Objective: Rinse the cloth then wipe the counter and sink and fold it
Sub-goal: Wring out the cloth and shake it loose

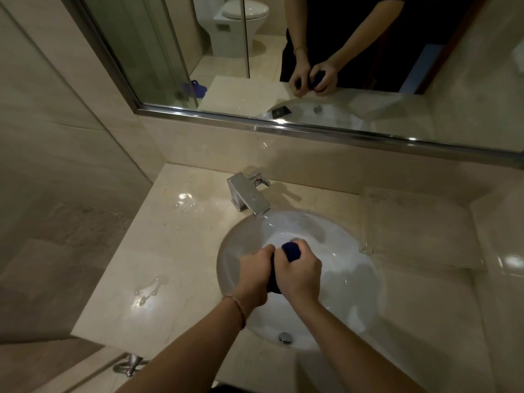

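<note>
At frame centre, my left hand [253,275] and right hand [300,272], grips closed, wring the dark blue cloth [291,251] over the sink [354,279].

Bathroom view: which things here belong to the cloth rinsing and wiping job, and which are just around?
Job: cloth, both hands gripping it, sink, faucet, counter.
Around: mirror, wall hook.

Dark navy-blue bunched cloth [292,251] — plain, no pattern — over a glossy white round sink [351,279]; cream marble surface [175,251] faintly veined; silver chrome square faucet [251,195].
</note>
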